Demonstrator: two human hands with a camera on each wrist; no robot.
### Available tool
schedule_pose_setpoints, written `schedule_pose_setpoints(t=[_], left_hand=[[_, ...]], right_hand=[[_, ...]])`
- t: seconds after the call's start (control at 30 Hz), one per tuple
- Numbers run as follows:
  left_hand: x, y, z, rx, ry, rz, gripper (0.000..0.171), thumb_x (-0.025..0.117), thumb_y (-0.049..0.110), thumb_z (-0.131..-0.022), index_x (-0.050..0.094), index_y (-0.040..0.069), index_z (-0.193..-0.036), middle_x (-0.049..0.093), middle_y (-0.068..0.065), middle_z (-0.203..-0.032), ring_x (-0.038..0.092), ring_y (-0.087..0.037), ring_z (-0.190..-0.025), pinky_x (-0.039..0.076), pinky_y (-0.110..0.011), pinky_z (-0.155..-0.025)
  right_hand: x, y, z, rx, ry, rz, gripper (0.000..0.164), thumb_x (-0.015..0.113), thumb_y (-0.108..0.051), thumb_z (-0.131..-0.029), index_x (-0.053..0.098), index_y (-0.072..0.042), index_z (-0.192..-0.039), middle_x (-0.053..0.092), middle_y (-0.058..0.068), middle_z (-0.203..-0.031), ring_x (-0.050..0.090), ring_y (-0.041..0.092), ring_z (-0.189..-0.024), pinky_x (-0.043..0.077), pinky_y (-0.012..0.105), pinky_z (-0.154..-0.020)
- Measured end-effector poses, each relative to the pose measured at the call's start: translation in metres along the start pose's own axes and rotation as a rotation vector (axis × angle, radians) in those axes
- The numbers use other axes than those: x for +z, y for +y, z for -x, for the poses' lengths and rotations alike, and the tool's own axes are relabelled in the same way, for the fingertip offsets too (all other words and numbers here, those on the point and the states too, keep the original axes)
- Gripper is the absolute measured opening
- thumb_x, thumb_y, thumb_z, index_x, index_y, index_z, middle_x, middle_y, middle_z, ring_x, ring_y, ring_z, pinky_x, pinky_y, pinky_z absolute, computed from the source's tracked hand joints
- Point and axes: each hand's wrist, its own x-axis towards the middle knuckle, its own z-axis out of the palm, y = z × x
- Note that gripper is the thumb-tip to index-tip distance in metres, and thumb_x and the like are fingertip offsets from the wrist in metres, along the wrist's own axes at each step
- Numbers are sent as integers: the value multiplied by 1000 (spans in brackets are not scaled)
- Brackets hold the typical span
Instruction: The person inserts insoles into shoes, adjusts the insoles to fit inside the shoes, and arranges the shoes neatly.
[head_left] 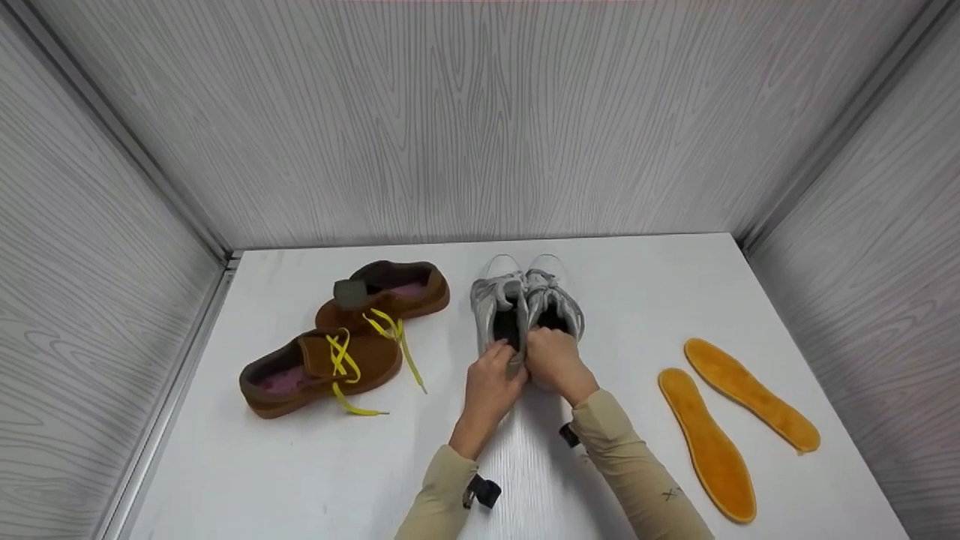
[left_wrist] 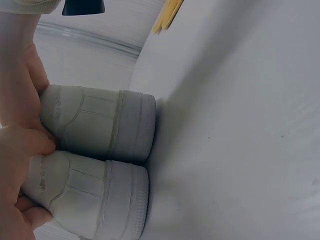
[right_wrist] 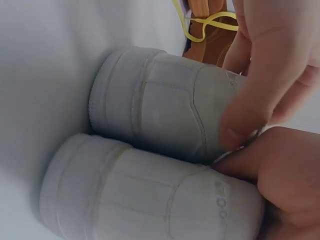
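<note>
Fingers of the left hand (head_left: pixel 491 382) grip the heel collar of the left white shoe (head_left: pixel 485 307); those of the right hand (head_left: pixel 559 364) are curled at the heel of the right white shoe (head_left: pixel 576 319). Both shoes stand side by side, mid-table (head_left: pixel 622 300). Only the wrist views show their heels: smooth, rounded, seamed, with raised lettering too faint to read and ridged soles. From the head view come the dark interiors and grey laces (head_left: pixel 541 279). To the left, two brown shoes (head_left: pixel 382 364), suede-like, hold pink insoles (head_left: pixel 286 379) and trail yellow laces (head_left: pixel 367 412). To the right lie two loose orange insoles (head_left: pixel 709 446), plush, narrow-waisted and round-ended.
</note>
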Motion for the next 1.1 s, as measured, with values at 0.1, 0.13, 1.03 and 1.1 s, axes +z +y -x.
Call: schedule_pose_setpoints(t=[0.1,0.13,1.03,1.1], left_hand=[[-4,3,-3,-19,-61,-45,15,78,12,-78,66,5,-84,71,-13,-99,69,-29,-92,56,-41,-75],[-5,5,-6,-32,-85,-55,15,78,14,-78,66,6,-83,70,-11,-97,69,-28,-89,56,-41,-73],[-150,-42,-17,72,-340,162,10,74,5,-86,80,8,-94,76,-2,-92,71,-17,-87,56,-37,-78],[-162,-51,-12,37,-312,167,9,75,4,-85,80,8,-91,76,-3,-89,71,-17,-83,56,-38,-75]], right_hand=[[-2,2,3,12,-28,20,20,62,-11,-90,65,7,-97,67,22,-84,66,41,-80,54,52,-70],[-3,3,4,16,-39,30,23,62,-12,-90,64,8,-102,67,22,-86,66,41,-82,54,52,-72],[-26,-7,22,-1,416,-257,19,64,-11,-86,66,-14,-67,61,2,-64,61,26,-60,47,46,-48],[-26,-10,25,-6,434,-283,18,65,-11,-86,67,-14,-68,62,2,-64,61,24,-59,47,45,-48]])
